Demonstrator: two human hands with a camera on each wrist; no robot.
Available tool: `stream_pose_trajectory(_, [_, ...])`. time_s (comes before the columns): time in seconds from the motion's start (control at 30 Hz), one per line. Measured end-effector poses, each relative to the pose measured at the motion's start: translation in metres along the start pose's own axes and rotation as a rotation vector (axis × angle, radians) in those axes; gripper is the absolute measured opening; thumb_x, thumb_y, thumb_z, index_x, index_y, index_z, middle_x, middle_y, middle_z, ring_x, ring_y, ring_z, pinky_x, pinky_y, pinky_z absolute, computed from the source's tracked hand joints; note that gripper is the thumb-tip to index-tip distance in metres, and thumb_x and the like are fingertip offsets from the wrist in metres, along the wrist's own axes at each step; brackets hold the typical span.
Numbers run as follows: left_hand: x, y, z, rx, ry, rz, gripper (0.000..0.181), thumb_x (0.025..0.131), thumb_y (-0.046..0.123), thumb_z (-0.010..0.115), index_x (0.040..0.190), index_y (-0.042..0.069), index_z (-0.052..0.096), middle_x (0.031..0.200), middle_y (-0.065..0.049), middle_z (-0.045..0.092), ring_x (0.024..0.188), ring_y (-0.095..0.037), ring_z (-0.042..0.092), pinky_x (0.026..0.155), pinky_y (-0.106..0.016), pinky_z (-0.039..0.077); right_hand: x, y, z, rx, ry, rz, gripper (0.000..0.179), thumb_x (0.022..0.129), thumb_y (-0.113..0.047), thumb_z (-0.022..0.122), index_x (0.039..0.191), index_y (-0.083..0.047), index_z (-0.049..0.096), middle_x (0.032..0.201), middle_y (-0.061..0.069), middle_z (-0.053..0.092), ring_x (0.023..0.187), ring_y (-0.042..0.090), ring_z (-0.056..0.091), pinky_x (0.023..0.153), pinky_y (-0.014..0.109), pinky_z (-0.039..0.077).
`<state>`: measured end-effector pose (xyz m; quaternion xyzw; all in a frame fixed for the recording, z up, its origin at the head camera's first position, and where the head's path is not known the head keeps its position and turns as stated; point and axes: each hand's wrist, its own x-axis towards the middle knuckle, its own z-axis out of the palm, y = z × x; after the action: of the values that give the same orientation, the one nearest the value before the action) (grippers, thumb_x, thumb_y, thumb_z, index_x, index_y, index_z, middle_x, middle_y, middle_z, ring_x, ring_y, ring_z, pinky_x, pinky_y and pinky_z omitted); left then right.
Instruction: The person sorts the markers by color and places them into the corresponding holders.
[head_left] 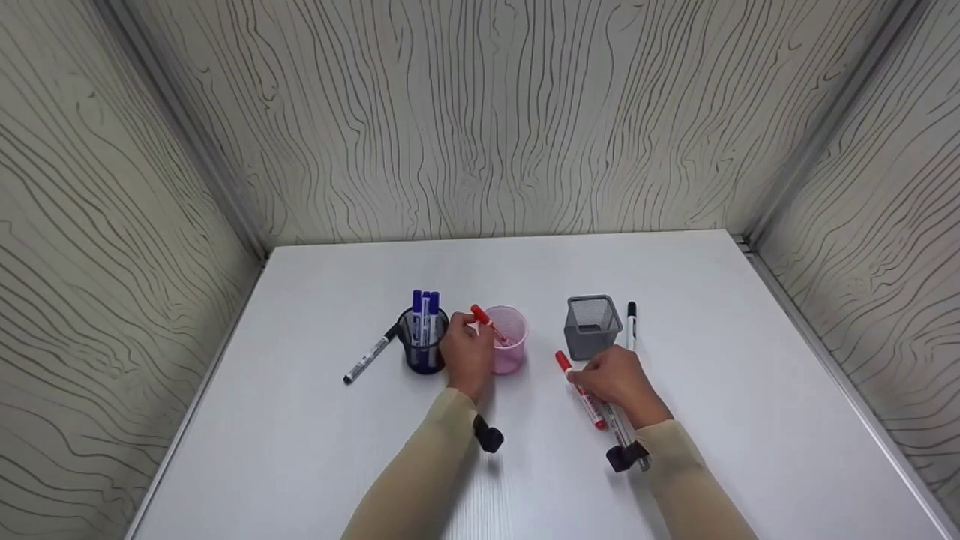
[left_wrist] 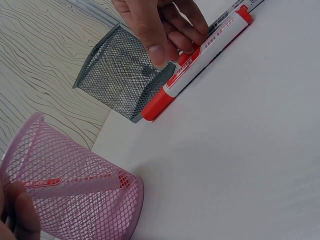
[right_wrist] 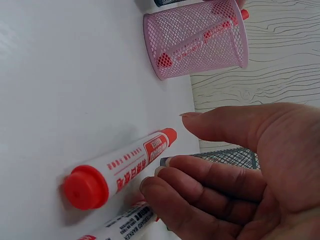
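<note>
My left hand (head_left: 469, 352) pinches a red-capped marker (head_left: 484, 315) near its cap, at the rim of the pink mesh cup (head_left: 510, 364). The marker's lower part shows through the mesh, inside the cup. My right hand (right_wrist: 235, 175) is over a second red marker (right_wrist: 127, 162) lying on the table, its thumb and fingers apart near the cap end. Alongside that marker lies a white marker with dark print (right_wrist: 125, 225), partly covered by the hand. Just beyond the right hand stands a grey square mesh holder (head_left: 589, 341).
A dark mesh cup (head_left: 424, 364) with several blue-capped markers (head_left: 425, 311) stands left of the pink cup. One black-capped marker (head_left: 367, 360) leans out beside it on the table (head_left: 315, 442). Another black-capped marker (head_left: 631, 322) is right of the grey holder. Patterned walls (head_left: 465, 127) enclose the table.
</note>
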<state>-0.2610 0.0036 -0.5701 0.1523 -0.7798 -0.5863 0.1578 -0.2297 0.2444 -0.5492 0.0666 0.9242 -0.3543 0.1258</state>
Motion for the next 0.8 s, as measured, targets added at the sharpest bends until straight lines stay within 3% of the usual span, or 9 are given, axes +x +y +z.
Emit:
stream_pose_trajectory(0.33, [-0.002,0.004,-0.002,0.012,-0.02,-0.031,0.017,0.105,0.008,0.073,0.121,0.004,0.069,0.096,-0.008,0.065,0.087,-0.019,0.057,0.074,-0.031,0.046,-0.002,-0.004,0.011,-0.089,0.01,-0.015,0.017,0.096,-0.019,0.089,0.09,-0.004,0.083,0.086,0.009,0.075,0.075,0.021,0.068,0.063,0.03,0.055])
stream_pose_trajectory(0.4, [0.005,-0.013,0.005,-0.002,0.002,0.032,0.015,0.104,0.009,0.073,0.118,0.006,0.069,0.092,-0.006,0.064,0.083,-0.017,0.055,0.071,-0.031,0.045,-0.002,-0.003,0.013,-0.097,0.016,-0.027,0.014,0.095,-0.015,0.087,0.088,-0.003,0.081,0.084,0.009,0.074,0.072,0.02,0.066,0.06,0.03,0.053])
stream_pose_trajectory(0.53, [0.007,-0.02,0.006,-0.023,0.019,0.089,0.013,0.1,0.007,0.073,0.113,0.006,0.069,0.085,-0.002,0.059,0.078,-0.015,0.053,0.068,-0.03,0.043,-0.002,-0.001,0.016,-0.114,0.018,-0.034,0.009,0.092,-0.01,0.083,0.088,-0.002,0.081,0.083,0.01,0.072,0.069,0.02,0.065,0.057,0.029,0.052])
stream_pose_trajectory(0.57, [0.007,-0.02,0.006,-0.021,0.025,0.097,0.013,0.1,0.007,0.073,0.112,0.006,0.069,0.084,-0.001,0.058,0.077,-0.014,0.052,0.067,-0.029,0.041,-0.002,-0.001,0.016,-0.117,0.018,-0.035,0.008,0.092,-0.009,0.083,0.089,-0.002,0.081,0.083,0.01,0.072,0.068,0.02,0.065,0.057,0.029,0.051])
stream_pose_trajectory(0.63, [0.0,-0.003,-0.001,-0.015,0.005,0.049,0.014,0.1,0.005,0.073,0.114,0.003,0.069,0.087,-0.003,0.059,0.08,-0.016,0.054,0.07,-0.029,0.042,-0.003,-0.002,0.017,-0.114,0.01,-0.021,0.008,0.093,-0.009,0.082,0.092,-0.001,0.082,0.086,0.011,0.073,0.07,0.02,0.066,0.057,0.029,0.052])
stream_pose_trajectory(0.8, [-0.003,0.003,-0.003,-0.006,-0.015,0.007,0.016,0.103,0.004,0.073,0.118,0.003,0.07,0.09,-0.004,0.06,0.083,-0.016,0.054,0.071,-0.029,0.042,-0.003,-0.003,0.019,-0.103,0.009,-0.014,0.007,0.094,-0.007,0.081,0.095,0.0,0.083,0.088,0.012,0.073,0.071,0.022,0.067,0.057,0.03,0.053])
